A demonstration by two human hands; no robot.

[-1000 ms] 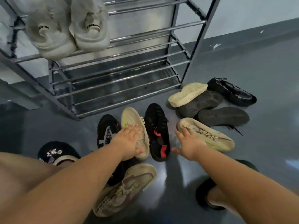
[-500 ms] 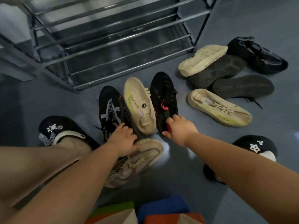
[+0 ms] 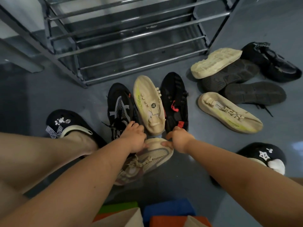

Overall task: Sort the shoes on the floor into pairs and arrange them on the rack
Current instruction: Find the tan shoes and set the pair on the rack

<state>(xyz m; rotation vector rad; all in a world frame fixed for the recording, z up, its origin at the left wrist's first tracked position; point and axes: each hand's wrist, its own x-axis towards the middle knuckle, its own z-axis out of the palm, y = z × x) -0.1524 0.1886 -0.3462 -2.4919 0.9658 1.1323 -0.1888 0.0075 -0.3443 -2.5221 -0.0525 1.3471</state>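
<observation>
**Both hands close at the heels**

Left hand (image 3: pixel 134 136) curls on the black-and-white sneaker (image 3: pixel 118 108), right hand (image 3: pixel 178 138) pinches the black red-tabbed shoe (image 3: pixel 174 102), both just before the rack (image 3: pixel 131 38). Mismatched pair! Beige shoe (image 3: pixel 148 104) between could snag, topple.

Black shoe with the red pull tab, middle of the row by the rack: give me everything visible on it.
The black shoe with the red tab is a dark knit-looking sneaker with black laces, a red loop at mid-upper and a red patch near the heel. It lies on the grey floor, toe toward the metal rack, rightmost in a row of three, pressed against the beige shoe beside it. The right hand covers its heel end, fingers curled there; whether it grips cannot be told.
</observation>
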